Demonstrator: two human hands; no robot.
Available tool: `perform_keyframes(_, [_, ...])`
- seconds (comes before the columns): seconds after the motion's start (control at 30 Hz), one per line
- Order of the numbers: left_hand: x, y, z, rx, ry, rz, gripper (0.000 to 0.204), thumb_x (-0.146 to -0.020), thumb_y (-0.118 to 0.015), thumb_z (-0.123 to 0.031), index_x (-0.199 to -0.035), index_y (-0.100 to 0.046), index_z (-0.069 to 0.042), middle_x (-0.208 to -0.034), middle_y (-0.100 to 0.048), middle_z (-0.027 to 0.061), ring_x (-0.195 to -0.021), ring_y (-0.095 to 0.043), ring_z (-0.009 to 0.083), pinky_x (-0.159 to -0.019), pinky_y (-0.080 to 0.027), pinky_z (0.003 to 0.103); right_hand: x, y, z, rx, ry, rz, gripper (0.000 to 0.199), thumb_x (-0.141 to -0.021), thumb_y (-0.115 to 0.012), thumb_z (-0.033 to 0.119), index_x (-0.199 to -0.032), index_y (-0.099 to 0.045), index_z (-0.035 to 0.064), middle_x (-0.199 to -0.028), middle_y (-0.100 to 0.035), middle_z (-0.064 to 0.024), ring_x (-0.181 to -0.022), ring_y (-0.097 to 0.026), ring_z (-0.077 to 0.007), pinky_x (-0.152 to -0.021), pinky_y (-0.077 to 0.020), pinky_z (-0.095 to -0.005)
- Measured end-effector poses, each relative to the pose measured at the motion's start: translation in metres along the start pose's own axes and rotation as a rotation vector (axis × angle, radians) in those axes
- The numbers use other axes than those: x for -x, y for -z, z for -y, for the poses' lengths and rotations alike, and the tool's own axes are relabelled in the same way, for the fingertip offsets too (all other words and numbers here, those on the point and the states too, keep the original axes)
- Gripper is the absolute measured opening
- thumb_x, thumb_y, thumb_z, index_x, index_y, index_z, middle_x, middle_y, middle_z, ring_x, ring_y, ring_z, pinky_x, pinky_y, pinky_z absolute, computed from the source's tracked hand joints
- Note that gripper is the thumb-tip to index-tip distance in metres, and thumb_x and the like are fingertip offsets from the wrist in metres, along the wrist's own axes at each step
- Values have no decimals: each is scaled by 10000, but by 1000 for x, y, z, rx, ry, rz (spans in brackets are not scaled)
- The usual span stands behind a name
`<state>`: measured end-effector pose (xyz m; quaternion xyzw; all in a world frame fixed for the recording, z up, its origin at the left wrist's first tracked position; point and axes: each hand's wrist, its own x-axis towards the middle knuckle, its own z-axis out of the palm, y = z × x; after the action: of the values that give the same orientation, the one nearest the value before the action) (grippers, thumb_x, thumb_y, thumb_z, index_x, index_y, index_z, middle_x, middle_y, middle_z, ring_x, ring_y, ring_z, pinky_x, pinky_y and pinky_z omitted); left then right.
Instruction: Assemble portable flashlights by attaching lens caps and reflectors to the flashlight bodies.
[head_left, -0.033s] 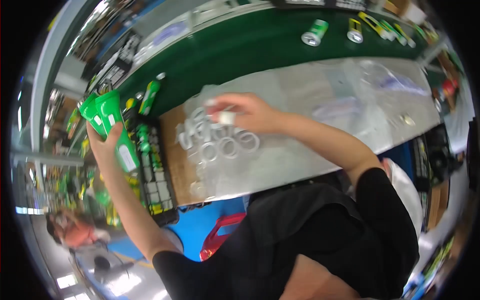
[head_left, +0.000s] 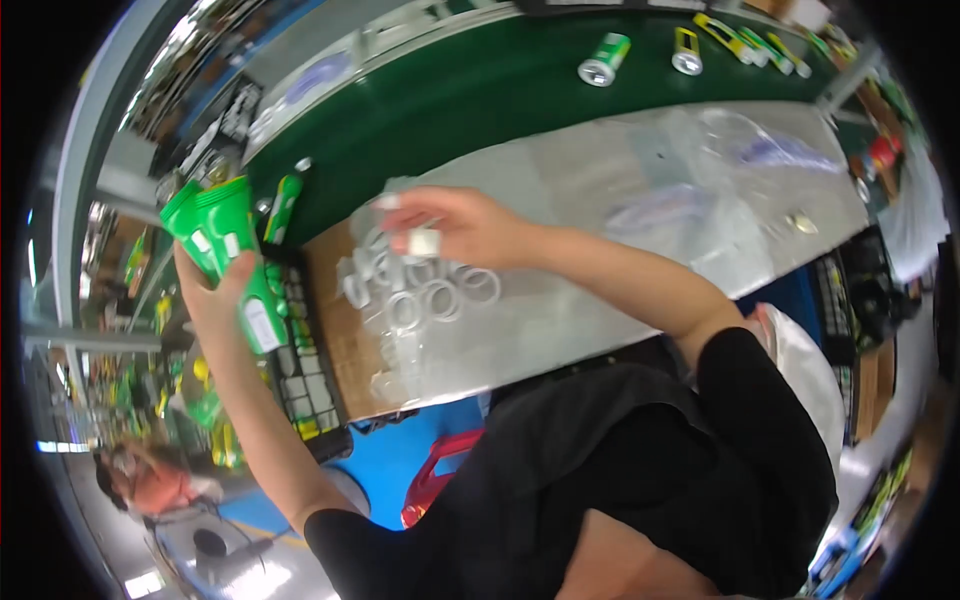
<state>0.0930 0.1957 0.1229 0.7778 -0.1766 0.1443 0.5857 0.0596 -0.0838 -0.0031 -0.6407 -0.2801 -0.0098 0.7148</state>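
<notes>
My left hand [head_left: 215,285] is wrapped round two green flashlight bodies [head_left: 228,220], their flared ends upward, over the left end of the bench. A pale label marks the lower part of one. Above a cluster of white plastic rings [head_left: 440,299] hangs my right hand [head_left: 455,225], its fingers apart and slightly bent. White coverings, perhaps finger cots, show at two fingertips. I see nothing clearly held between those fingers, though they are a little blurred. The rings lie on clear plastic sheeting on the bench.
A black crate [head_left: 308,375] with green and white parts stands left of the bench [head_left: 560,300]. Beyond runs a green belt [head_left: 460,95] carrying several flashlights [head_left: 605,60]. Crumpled clear plastic [head_left: 780,150] lies at the right. A person [head_left: 155,480] is far left.
The whole view has shifted slightly, so the bench and belt appear farther left. My left hand keeps its hold on the green bodies; my right hand stays over the rings.
</notes>
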Motion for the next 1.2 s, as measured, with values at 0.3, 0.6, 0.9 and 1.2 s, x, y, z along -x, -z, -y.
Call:
perform_keyframes(0.3, [13, -270, 0, 267, 148, 699, 788, -820, -776, -244, -1462, -363, -51, -1224, -621, 177, -1109, -614, 250, -935, -481, 351, 117, 84, 43, -202, -1, -796, 405, -888, -695, 205, -1212, -560, 3, -1033, -649, -64, -908, -630, -161, -821, -511, -329])
perform_keyframes(0.6, [23, -446, 60, -629, -500, 834, 584, -933, -620, -286, -1437, -407, -81, -1168, -599, 210, -1030, -595, 405, -874, -495, 415, 237, 114, 87, -153, -240, -829, 694, -903, -644, 421, -1379, -394, -17, -805, -586, -109, -739, -604, -185, -714, -509, -326])
perform_keyframes(0.9, [63, -403, -12, 763, 424, 1066, 449, -1021, -470, -376, -1270, -592, -22, -1187, -636, 135, -968, -627, 191, -828, -506, 332, 234, 96, 85, -365, -334, -393, 858, -894, -547, 631, -1430, -301, 7, -845, -580, -125, -687, -616, -214, -619, -504, -332])
perform_keyframes(1.2, [99, -312, -5, 294, -282, 712, 471, -1044, -388, -373, -1032, -686, -9, -922, -646, 84, -862, -580, 183, -767, -443, 296, 215, 68, 69, -299, -345, -332, 483, -930, -666, 229, -1315, -449, 34, -992, -600, -82, -821, -637, -159, -761, -543, -334])
